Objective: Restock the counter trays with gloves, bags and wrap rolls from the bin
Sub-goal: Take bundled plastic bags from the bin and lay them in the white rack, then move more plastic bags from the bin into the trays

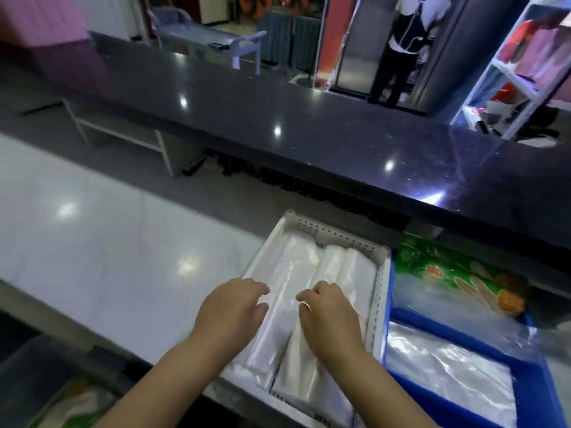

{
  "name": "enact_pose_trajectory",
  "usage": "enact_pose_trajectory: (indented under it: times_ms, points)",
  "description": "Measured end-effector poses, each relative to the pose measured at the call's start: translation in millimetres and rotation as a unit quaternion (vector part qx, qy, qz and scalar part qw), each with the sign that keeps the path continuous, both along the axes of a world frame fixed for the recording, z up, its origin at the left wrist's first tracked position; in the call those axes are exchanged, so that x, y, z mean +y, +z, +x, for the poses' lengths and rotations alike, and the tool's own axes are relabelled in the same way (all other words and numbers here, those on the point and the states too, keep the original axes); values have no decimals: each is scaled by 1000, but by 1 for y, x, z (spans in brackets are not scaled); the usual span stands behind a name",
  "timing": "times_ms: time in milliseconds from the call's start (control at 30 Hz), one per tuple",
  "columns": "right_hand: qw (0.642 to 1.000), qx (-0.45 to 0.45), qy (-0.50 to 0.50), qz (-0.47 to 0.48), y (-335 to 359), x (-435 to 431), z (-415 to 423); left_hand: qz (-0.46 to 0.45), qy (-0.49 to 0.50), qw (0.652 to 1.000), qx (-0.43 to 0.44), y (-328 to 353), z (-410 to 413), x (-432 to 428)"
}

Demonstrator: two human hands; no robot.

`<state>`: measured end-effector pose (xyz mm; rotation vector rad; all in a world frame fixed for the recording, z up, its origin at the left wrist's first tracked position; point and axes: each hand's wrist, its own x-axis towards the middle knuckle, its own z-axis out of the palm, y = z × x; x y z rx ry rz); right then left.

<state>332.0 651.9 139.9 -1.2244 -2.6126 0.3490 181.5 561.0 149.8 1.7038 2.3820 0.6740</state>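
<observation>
A white perforated tray sits on the pale counter, filled with long clear packs of plastic bags. My left hand rests on the tray's left side, fingers curled on the left pack. My right hand lies on the middle packs, its fingers pinching the plastic film. To the right stands a blue tray holding a flat clear bag pack and a green printed pack.
The pale marble counter stretches left of the trays. A dark raised ledge runs behind them. A green-and-white pack lies in a bin at the lower left. A person stands far back near white shelving.
</observation>
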Motion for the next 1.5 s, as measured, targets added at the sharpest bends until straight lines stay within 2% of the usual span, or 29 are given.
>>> enact_pose_trajectory:
  times_ms: [67, 167, 333, 433, 600, 733, 967, 1267, 1400, 1500]
  points:
    - [998, 3, 65, 5, 2, -6, -17, 18, 50, 999, 2, 5, -3, -22]
    - [990, 13, 138, 7, 10, -23, -45, 0, 107, 994, 20, 13, -15, -60]
    - [974, 32, 225, 17, 25, -67, -87, -2, 191, 980, 60, 21, -43, -124]
    - [963, 29, 266, 31, 31, -97, -115, 15, 249, 968, -12, 17, -65, -164]
    - [951, 8, 308, 27, 28, -153, -173, 29, 318, 947, -27, -3, -120, -244]
    - [940, -33, 341, 5, 14, -216, -228, 12, 383, 920, -88, -19, -170, -326]
    - [923, -87, 370, -56, -42, -310, -290, -50, 446, 884, -131, -68, -222, -441]
    - [896, -201, 383, -104, -122, -344, -315, -102, 482, 850, -185, -123, -232, -507]
    - [870, -247, 398, -154, -169, -360, -327, -120, 513, 823, -214, -153, -219, -522]
    - [837, -302, 405, -210, -217, -374, -334, -137, 538, 797, -238, -177, -206, -531]
